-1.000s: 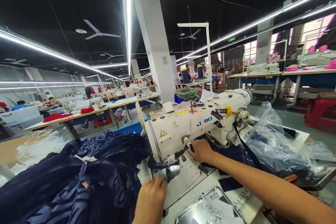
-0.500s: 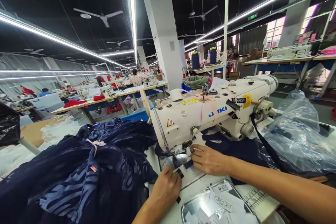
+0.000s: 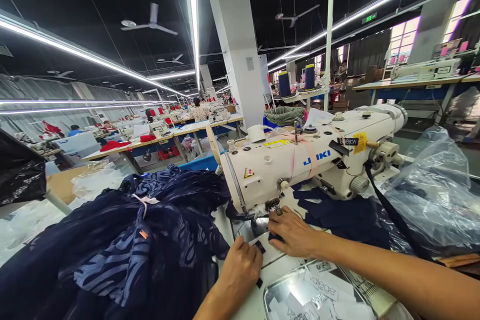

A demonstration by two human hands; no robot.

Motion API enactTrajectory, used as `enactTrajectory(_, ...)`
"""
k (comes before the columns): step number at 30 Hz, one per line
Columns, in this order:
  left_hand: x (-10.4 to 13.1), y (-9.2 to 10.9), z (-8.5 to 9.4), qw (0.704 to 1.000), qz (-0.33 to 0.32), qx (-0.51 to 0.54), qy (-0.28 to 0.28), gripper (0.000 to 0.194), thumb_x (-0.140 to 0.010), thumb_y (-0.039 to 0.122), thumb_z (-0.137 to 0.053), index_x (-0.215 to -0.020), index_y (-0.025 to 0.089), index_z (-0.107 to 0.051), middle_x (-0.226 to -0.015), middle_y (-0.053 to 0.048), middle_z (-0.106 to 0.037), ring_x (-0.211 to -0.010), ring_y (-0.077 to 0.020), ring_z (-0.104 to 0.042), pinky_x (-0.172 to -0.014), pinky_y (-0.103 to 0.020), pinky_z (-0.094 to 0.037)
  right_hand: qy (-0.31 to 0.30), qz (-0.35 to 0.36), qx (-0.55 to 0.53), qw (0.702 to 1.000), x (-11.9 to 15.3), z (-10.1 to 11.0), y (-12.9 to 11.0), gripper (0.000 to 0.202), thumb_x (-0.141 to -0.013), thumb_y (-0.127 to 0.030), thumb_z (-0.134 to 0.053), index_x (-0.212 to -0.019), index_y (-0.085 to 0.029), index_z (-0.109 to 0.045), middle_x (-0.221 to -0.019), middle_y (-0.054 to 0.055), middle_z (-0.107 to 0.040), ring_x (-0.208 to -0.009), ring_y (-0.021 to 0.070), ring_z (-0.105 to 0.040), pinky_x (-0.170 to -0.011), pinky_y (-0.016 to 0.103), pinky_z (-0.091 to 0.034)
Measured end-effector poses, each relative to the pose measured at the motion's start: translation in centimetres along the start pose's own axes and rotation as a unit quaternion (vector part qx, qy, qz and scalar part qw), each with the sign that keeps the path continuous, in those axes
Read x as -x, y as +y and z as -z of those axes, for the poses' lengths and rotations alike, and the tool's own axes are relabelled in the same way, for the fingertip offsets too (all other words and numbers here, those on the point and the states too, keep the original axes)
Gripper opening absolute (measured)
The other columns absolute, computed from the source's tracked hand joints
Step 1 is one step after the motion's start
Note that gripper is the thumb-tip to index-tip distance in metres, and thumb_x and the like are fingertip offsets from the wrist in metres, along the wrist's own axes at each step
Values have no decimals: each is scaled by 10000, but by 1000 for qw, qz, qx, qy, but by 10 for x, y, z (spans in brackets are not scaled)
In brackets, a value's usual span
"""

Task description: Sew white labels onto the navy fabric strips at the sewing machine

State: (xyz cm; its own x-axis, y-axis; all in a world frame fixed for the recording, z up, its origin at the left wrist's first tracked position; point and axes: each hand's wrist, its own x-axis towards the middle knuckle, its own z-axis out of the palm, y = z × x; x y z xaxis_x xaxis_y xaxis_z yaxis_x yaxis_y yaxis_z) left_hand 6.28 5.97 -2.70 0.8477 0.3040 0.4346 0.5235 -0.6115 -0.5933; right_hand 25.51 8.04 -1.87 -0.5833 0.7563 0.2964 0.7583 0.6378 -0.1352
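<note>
A white JUKI sewing machine (image 3: 268, 167) stands before me, its needle area partly hidden by its head and my fingers. Just in front of the needle area, my left hand (image 3: 242, 265) is closed in a pinch; what lies between its fingertips is too small to make out. Small dark label-like pieces (image 3: 259, 246) lie against its knuckles. My right hand (image 3: 294, 232) is at the right side of the needle area, thumb and bent fingers closed on a small navy fabric piece (image 3: 275, 236). White printed labels (image 3: 320, 285) lie in a metal tray (image 3: 267, 296) nearest me.
A heap of navy patterned garments (image 3: 150, 240) fills the left side. Navy cut pieces (image 3: 337, 215) lie under the machine arm. Clear plastic (image 3: 427, 185) covers the right side. Thread cones (image 3: 309, 77) stand behind; a black bag (image 3: 20, 170) hangs at far left.
My view has shifted slightly, so the scene sits farther right. My right hand has moved a little left and toward me against the machine. The left hand stays pinched in nearly the same place.
</note>
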Motion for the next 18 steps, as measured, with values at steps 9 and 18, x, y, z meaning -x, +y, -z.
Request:
enactTrajectory(9,-1,0,3,1000,16,-1,19,328,-816,-24,-268,-702,109,-545,-549,-20,-533,-491,-146,-492,-586,-294,-390,33,39,28,998,-3,-5,3,135,-804,-140,-457,-856,-131,-581,-946,98,-590,-875,207,-530,-875,374,-306)
enactTrajectory(18,-4,0,7,998,33,5,45,347,-829,-17,-237,-786,70,-569,-542,-25,-536,-487,-135,-494,-603,-291,-419,-29,-54,-82,995,-17,-3,-15,150,-811,-121,-437,-732,-147,-563,-828,57,-587,-775,177,-543,-691,281,-365)
